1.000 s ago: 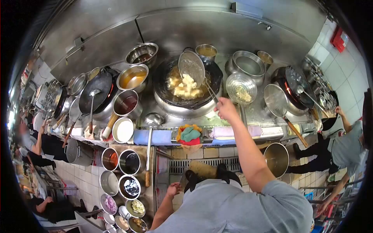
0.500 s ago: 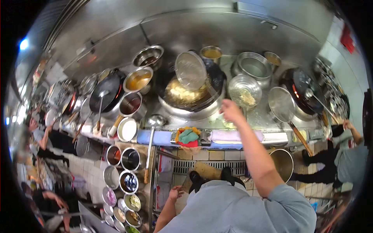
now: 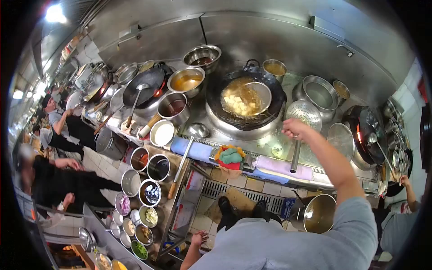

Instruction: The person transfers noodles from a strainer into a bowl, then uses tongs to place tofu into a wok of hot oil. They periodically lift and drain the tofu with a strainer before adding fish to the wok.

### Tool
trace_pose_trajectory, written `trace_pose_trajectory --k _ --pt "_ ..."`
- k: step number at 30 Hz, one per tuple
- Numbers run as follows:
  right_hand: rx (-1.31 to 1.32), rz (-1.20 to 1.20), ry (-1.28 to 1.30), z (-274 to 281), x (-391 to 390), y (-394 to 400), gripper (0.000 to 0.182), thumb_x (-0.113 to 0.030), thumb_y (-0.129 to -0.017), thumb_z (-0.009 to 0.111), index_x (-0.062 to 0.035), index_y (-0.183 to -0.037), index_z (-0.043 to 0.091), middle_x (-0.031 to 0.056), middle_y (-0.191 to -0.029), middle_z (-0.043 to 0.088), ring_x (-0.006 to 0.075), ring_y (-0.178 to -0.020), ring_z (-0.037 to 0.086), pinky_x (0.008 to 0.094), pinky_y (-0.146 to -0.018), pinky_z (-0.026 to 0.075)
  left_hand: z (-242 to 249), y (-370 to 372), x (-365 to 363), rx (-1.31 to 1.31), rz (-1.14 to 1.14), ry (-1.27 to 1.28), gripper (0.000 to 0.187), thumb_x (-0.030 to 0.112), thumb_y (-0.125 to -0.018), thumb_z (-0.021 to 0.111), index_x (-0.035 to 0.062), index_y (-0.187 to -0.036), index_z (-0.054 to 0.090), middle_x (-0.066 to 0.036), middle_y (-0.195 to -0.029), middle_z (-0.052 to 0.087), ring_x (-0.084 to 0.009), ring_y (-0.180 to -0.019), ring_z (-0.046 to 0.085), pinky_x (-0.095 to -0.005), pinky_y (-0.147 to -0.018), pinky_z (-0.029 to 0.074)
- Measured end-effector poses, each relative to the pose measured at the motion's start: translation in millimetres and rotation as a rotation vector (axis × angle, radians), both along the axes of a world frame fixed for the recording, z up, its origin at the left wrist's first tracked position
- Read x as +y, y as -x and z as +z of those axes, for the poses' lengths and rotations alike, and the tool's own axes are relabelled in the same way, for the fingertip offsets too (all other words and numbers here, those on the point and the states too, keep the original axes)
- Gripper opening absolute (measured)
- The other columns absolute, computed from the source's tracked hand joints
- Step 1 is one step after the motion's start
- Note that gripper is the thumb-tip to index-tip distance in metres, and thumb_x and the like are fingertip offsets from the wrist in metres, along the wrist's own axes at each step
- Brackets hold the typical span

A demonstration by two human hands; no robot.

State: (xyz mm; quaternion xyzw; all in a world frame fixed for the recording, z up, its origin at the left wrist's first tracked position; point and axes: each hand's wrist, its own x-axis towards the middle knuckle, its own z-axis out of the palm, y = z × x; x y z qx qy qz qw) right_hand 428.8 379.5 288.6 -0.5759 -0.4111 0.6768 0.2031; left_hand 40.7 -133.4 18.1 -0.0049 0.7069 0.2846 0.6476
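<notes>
Our right hand [image 3: 294, 128] is raised over the front edge of the stove worktop [image 3: 279, 148], just right of the big wok [image 3: 245, 101]. Its grip looks curled nearly closed; whether it clasps a handle we cannot tell, since the fingers hide it. The mesh skimmer [image 3: 258, 95] sits in the wok's right half, among pale frying pieces [image 3: 236, 102] in oil. It lies up and to the left of the right hand, and its long axis seems to run from the wok down-right toward that hand, though the handle itself is hard to trace.

Our left hand [image 3: 198, 237] hangs low, far below the wok near the floor, palm loose and empty. The right hand is much nearer.

Just right of the wok: a perforated colander [image 3: 303, 114], almost touching the right hand, its handle pointing down. Below the wok, a bundle of coloured cloths [image 3: 230, 157]. Left of the wok, a ladle [image 3: 196, 131] and sauce bowls [image 3: 185, 82].
</notes>
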Motion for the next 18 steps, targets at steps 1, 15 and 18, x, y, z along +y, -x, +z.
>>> trace_pose_trajectory --k 1,15,18 --pt "-0.007 0.018 0.008 -18 0 7 0.003 -0.004 -0.082 0.042 -0.0031 -0.083 0.040 0.0087 -0.066 0.050 0.0081 -0.041 0.040 0.0203 -0.031 0.031 -2 -4 -8 -0.007 0.018 0.008 0.029 0.034 -0.084 0.039 0.0152 -0.103 0.051 -0.007 -0.110 0.054 -0.0247 -0.095 0.053 -0.0385 -0.079 0.038" --pt "0.530 -0.222 0.006 -61 -36 84 0.018 0.000 -0.082 0.042 -0.0057 -0.098 0.035 0.0080 -0.066 0.045 0.0045 -0.041 0.033 0.0156 -0.030 0.024 -9 39 27 0.066 0.020 -0.066 0.019 0.023 -0.086 0.043 0.0178 -0.104 0.047 -0.004 -0.106 0.056 -0.0216 -0.090 0.056 -0.0360 -0.074 0.041" --pt "0.603 -0.406 0.069 -57 -22 54 0.033 0.002 -0.081 0.041 -0.0048 -0.111 0.030 0.0092 -0.067 0.046 0.0070 -0.041 0.034 0.0181 -0.032 0.026 -12 43 44 0.042 -0.018 -0.094 0.021 0.023 -0.085 0.043 0.0170 -0.105 0.047 -0.005 -0.108 0.055 -0.0229 -0.092 0.056 -0.0366 -0.075 0.041"
